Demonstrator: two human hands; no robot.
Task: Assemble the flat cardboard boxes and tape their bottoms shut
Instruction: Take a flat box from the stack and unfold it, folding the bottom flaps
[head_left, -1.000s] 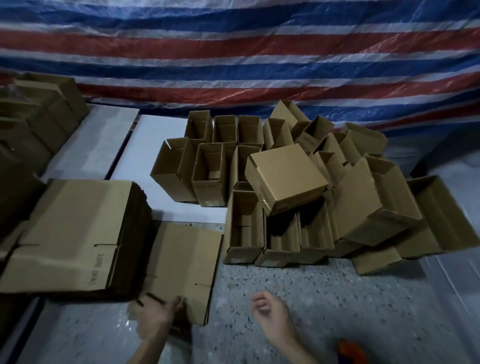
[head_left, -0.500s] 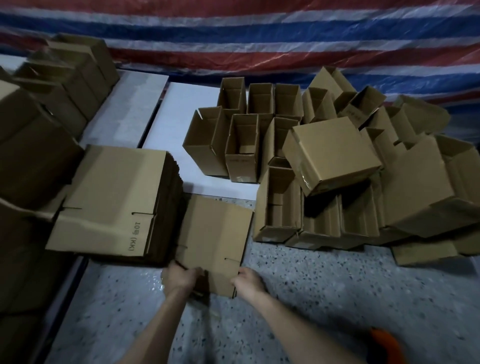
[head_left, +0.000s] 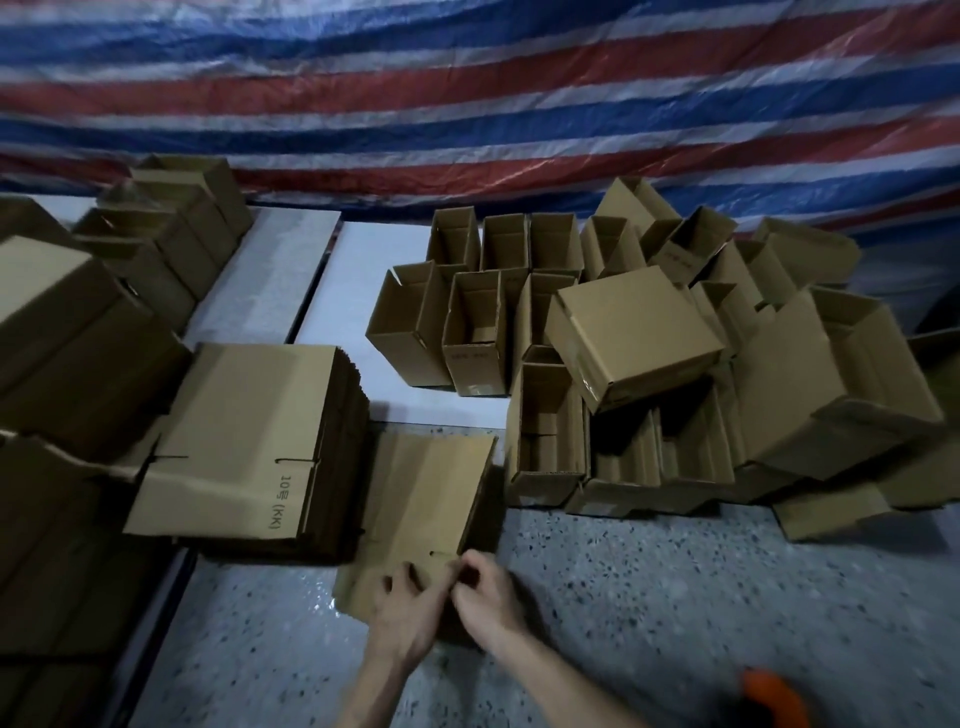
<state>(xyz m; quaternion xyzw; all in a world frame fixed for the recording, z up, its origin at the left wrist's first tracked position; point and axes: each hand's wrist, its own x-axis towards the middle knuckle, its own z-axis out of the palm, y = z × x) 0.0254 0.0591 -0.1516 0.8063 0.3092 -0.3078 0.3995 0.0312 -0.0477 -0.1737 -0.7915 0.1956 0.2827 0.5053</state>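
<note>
Cardboard under both hands, at the near end of one flat box (head_left: 431, 493) lying on the floor (head_left: 675, 597). My right hand (head_left: 488, 597) has a narrow grip, fingers curled on the box's near right edge just beside a flap slit (head_left: 444, 554). My left hand (head_left: 402, 618) lies on the near flap with fingers spread, pressing rather than holding; blur hides its thumb. The box touches the stack of flat boxes (head_left: 249, 441) on its left. The assembled boxes (head_left: 634, 332) are piled close on its right, partly on white boards (head_left: 358, 291), in front of a striped tarpaulin (head_left: 467, 104).

Step in hand, as I judge it: lifting this blank and opening it into a tube. To do it well, I should lift the near end clear of the stack. Then I should push the two opposite creases towards each other, so the walls spring square rather than buckle. The short flaps should fold in first and the long ones over them, with edges meeting, so the tape can bridge one straight seam. An orange object (head_left: 774, 696) at the lower right may be the tape tool; I cannot tell.
</note>
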